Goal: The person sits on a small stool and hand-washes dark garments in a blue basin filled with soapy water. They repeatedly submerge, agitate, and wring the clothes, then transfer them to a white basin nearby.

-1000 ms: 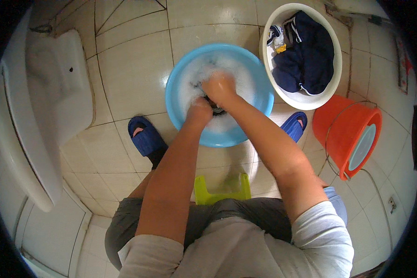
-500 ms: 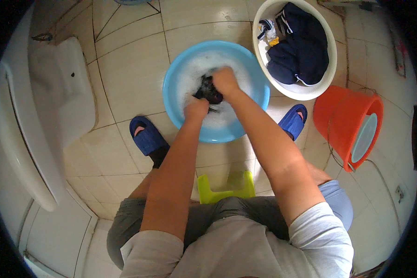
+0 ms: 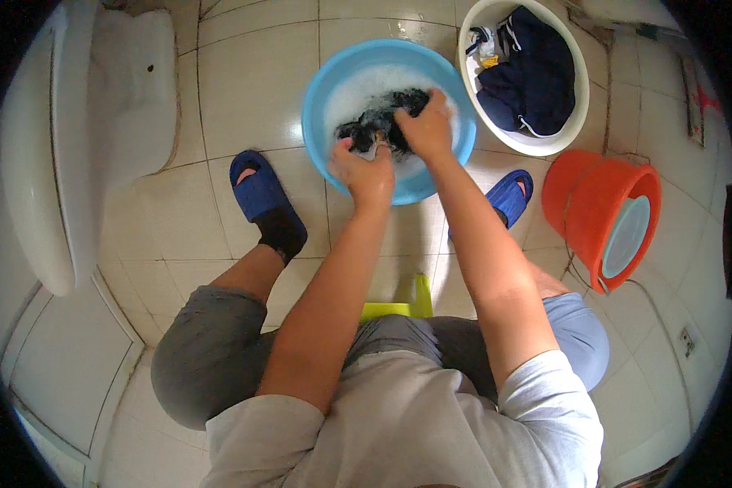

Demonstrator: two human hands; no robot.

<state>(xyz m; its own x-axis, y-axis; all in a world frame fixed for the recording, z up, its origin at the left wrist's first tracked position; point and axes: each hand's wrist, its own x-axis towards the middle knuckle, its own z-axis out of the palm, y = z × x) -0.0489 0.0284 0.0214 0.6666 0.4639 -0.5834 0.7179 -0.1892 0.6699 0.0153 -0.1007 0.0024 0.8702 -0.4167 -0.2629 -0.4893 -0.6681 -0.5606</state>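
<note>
- Your left hand (image 3: 364, 169) is clenched on the near end of the dark wet garment (image 3: 380, 122), fingers curled under it at the water line
- Your right hand (image 3: 425, 130) grips the same garment from the far right side, knuckles up, fingers closed into the cloth
- The garment lies bunched between both hands, in the suds in the middle of the blue basin (image 3: 321, 98), partly lifted clear of the foam
- Change noted: half a second ago your hands sat close together, almost stacked over the cloth; they now stand apart along its length, the left drawn toward you. Judged as a rubbing stroke in progress, wash not finished
- The basin stands on the tiled floor (image 3: 252, 73) between your feet, blue slipper (image 3: 258, 189) to the left, its pair (image 3: 510, 195) to the right
- White tub (image 3: 575, 114) just beside the basin, holding dark clothes (image 3: 537, 81)
- Orange bucket (image 3: 594, 211) lies tilted to the right, well apart from your hands
- Green stool (image 3: 398, 305) shows under you
- White toilet (image 3: 65, 146) at far left
</note>
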